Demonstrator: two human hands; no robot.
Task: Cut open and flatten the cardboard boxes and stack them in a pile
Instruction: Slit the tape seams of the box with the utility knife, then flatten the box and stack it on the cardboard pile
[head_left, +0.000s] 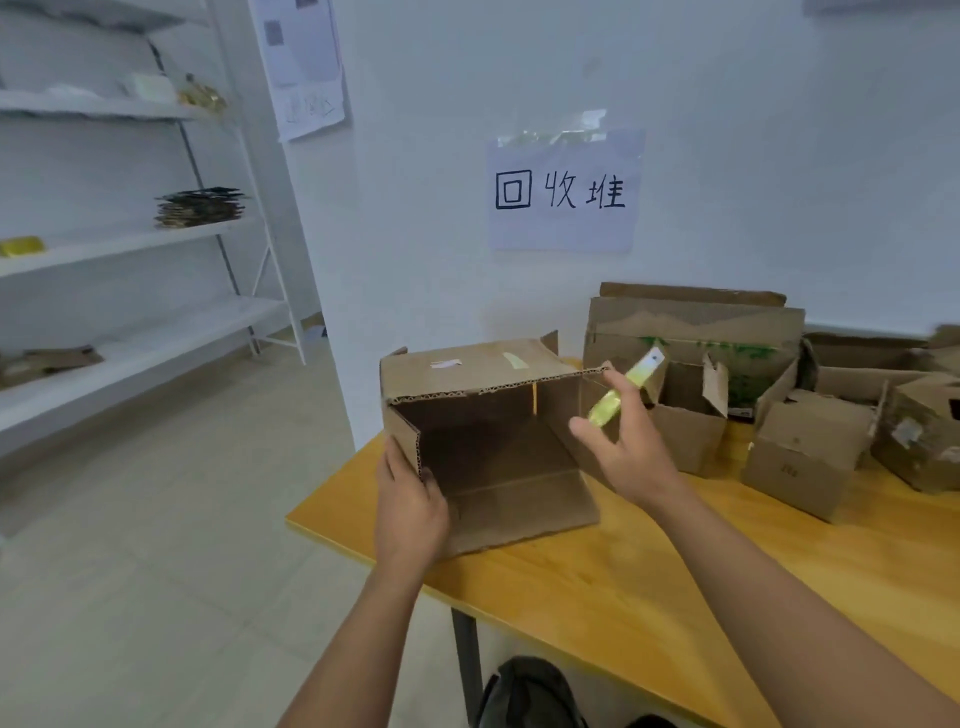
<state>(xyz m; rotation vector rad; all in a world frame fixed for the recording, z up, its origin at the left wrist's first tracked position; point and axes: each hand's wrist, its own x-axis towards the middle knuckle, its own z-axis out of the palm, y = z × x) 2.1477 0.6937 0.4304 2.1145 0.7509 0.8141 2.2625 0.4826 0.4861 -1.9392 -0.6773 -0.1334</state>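
Note:
A brown cardboard box (483, 410) lies on its side at the left end of the wooden table (597, 587), its open mouth facing me. My left hand (408, 501) grips the box's near left edge, thumb on the outside. My right hand (626, 441) is raised in front of the box's right wall and holds a yellow-green utility knife (626, 387), whose far end points up and to the right. Several more cardboard boxes (800, 457) stand along the table to the right.
A tall box with green print (696, 338) leans at the white wall under a paper sign (563, 192). White shelving (130, 249) stands at the left over a tiled floor. A dark bag (530, 696) lies under the table.

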